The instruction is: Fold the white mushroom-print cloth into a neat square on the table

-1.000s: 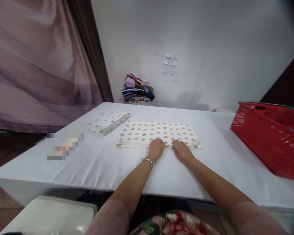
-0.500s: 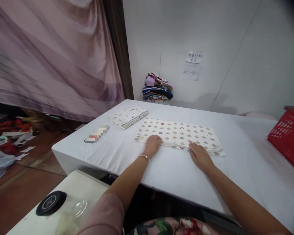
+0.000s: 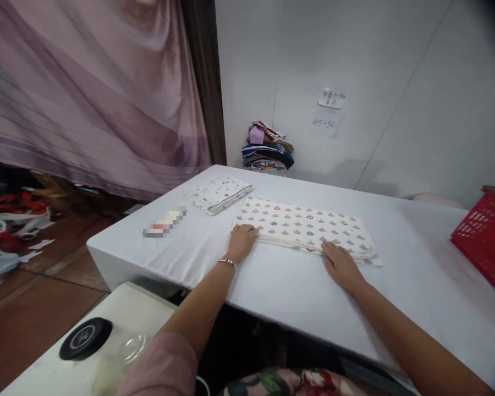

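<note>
A long folded white cloth with grey printed shapes and a few coloured ones (image 3: pixel 301 223) lies flat on the white-covered table (image 3: pixel 280 291). On its near left corner rests my left hand (image 3: pixel 242 242), palm down with the fingers laid out. My right hand (image 3: pixel 343 265) lies on the near edge toward the right end, fingers extended over the cloth. Neither hand grips it. A smaller folded white cloth with small prints (image 3: pixel 219 193) sits farther back to the left, touched by neither hand.
A blurred flat item (image 3: pixel 165 222) lies at the table's left. A red basket (image 3: pixel 484 242) stands at the right edge, and stacked folded fabrics (image 3: pixel 268 151) are by the wall. At lower left, a white surface (image 3: pixel 127 305) holds a round black object (image 3: pixel 86 338).
My left hand has slid left along the near edge to the cloth's left corner. My right hand stays at about the same spot on the cloth. The view has shifted slightly.
</note>
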`<action>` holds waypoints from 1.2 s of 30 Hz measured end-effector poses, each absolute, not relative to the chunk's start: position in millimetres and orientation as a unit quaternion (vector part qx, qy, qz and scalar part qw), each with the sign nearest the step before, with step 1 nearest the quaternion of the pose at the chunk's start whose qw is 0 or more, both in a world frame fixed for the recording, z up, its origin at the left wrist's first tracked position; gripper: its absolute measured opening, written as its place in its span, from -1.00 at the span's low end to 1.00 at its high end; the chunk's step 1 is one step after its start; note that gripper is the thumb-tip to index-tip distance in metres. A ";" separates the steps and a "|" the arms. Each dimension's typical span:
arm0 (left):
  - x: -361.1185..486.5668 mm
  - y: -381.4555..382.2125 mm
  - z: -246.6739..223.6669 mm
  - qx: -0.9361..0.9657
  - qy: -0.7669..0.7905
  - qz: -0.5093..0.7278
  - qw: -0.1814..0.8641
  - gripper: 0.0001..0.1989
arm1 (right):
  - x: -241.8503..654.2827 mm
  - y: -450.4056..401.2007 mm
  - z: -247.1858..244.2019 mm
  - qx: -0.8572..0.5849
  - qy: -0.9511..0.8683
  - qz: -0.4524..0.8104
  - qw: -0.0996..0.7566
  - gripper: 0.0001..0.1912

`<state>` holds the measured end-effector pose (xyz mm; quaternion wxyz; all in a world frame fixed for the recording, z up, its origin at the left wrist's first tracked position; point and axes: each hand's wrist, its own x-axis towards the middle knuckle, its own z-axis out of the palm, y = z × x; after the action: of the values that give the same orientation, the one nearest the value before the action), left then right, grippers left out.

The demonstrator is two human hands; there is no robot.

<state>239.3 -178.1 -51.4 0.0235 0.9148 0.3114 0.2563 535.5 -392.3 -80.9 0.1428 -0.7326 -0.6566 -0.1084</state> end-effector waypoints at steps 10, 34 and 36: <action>243.2 -174.8 -52.7 0.914 0.300 0.272 0.040 -0.79 | 475.9 -341.4 -44.2 -0.676 -0.699 -0.054 0.225 -0.64; 247.7 -177.3 -48.8 0.913 0.302 0.274 0.007 -0.77 | 442.3 -283.4 -64.9 -0.632 -0.711 -0.122 0.284 -0.73; 247.2 -177.7 -48.3 0.911 0.303 0.280 0.001 -0.78 | 441.3 -283.9 -65.2 -0.629 -0.710 -0.132 0.289 -0.73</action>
<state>247.2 -177.7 -48.3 0.0014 0.9108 0.3030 0.2804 441.3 -283.9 -65.2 0.2888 -0.6287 -0.7099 -0.1316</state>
